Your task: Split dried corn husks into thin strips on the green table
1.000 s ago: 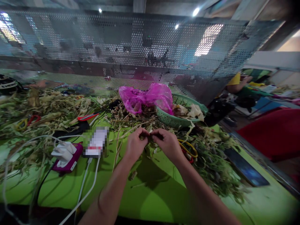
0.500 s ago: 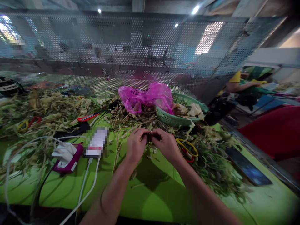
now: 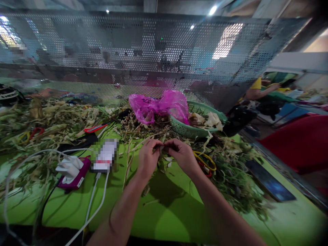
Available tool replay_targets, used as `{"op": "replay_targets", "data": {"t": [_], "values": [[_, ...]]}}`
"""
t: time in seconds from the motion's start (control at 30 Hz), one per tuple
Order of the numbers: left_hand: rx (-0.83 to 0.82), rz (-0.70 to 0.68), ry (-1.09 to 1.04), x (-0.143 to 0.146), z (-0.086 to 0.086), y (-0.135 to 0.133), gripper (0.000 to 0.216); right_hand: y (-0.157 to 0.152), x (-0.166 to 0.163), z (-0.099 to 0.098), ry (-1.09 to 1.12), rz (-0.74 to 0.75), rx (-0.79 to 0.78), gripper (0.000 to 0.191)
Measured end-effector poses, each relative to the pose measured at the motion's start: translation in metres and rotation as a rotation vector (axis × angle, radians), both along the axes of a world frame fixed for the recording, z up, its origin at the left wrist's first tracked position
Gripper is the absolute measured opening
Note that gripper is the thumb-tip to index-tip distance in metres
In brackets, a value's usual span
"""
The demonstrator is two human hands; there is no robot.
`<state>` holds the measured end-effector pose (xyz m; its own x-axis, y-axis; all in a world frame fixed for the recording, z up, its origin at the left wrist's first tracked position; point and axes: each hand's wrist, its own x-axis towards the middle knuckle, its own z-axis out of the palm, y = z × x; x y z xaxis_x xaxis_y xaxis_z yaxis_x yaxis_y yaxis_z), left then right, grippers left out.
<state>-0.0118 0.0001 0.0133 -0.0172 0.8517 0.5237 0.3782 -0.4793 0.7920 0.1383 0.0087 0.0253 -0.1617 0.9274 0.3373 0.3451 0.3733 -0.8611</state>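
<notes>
My left hand (image 3: 148,158) and my right hand (image 3: 181,154) meet over the green table (image 3: 164,218), fingers pinched together on a small piece of plant stem (image 3: 163,147) held between them. Loose dried stems and leaves (image 3: 143,131) lie just beyond my fingers. A yellow and red pair of scissors (image 3: 205,162) rests right of my right hand. A pink plastic bag (image 3: 160,106) lies beside a green mesh basket (image 3: 194,130) behind the hands.
A heap of plant scraps (image 3: 48,119) covers the table's left. A pink power strip (image 3: 74,172) with white chargers and cables, a phone (image 3: 105,159), red scissors (image 3: 96,128) and a dark phone (image 3: 269,181) lie around. A perforated metal screen (image 3: 153,58) stands behind. Another person's arm (image 3: 258,91) shows far right.
My hands stay almost in place, fingers working slightly on the stem piece. The person at far right has shifted an arm.
</notes>
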Motion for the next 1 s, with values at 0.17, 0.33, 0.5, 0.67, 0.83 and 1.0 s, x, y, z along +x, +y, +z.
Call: {"op": "replay_targets", "data": {"t": [0.17,0.33,0.5,0.67,0.83,1.0], "values": [[-0.007,-0.005,0.002,-0.001,0.001,0.000,0.020,-0.008,0.000,0.011,-0.079,-0.115,0.137,0.006],[-0.005,0.015,-0.012,-0.002,0.002,-0.001,0.018,-0.007,0.001,0.011,0.037,-0.073,0.083,0.016],[-0.005,0.013,-0.018,-0.002,0.002,-0.001,0.016,-0.003,0.003,0.008,-0.086,-0.046,0.154,0.017],[-0.012,-0.025,-0.047,-0.003,0.001,0.000,0.015,-0.003,0.004,0.008,-0.123,-0.095,0.144,0.011],[-0.175,0.088,-0.136,-0.010,0.000,0.004,0.004,0.001,0.013,0.007,-0.164,-0.126,0.045,0.011],[-0.251,0.140,-0.137,-0.011,0.001,0.006,0.003,0.002,0.012,0.010,0.105,-0.074,-0.081,0.014]]}}
